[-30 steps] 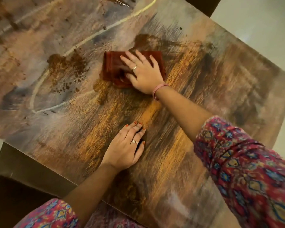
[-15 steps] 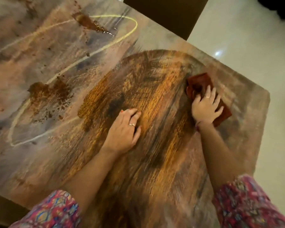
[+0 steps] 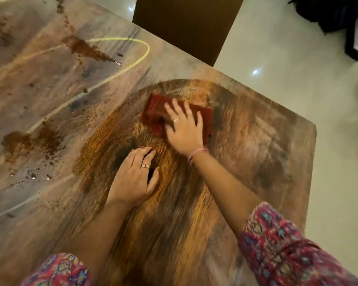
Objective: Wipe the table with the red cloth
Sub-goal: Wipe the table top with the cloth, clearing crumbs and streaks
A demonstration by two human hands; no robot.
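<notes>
Left third of the table (image 3: 287,162): not wiped yet, by the look of it. Brown powdery spill (image 3: 31,141) near the left edge with loose specks below it, a second brown smear (image 3: 87,48) further back, more crumbs trailing toward the top-left corner. A yellow-green line (image 3: 130,65) loops across that zone; can't tell if it's printed pattern or a mark to clean.

Centre: left hand (image 3: 134,178) lies flat on the tabletop, fingers straight and close together, holding nothing, just bracing. Around it there's a darker arc-shaped patch, which I read as the damp, already-wiped zone.

Right of centre: right hand (image 3: 184,129) presses the red cloth (image 3: 155,112) flat on the table, fingers spread apart on top, palm down, not bunching it. Cloth sits at the far edge of the dark patch, touching the surface.

Right end of the table: no spill visible.

Estimate: roughly a third to half done; both brown spills remain.

Unclear: motion blur on the hands and wood grain, cloth's near half hidden under the hand, table's left and near sides cut off. Brown chair back (image 3: 186,25) beyond the far edge, only partly in frame.
</notes>
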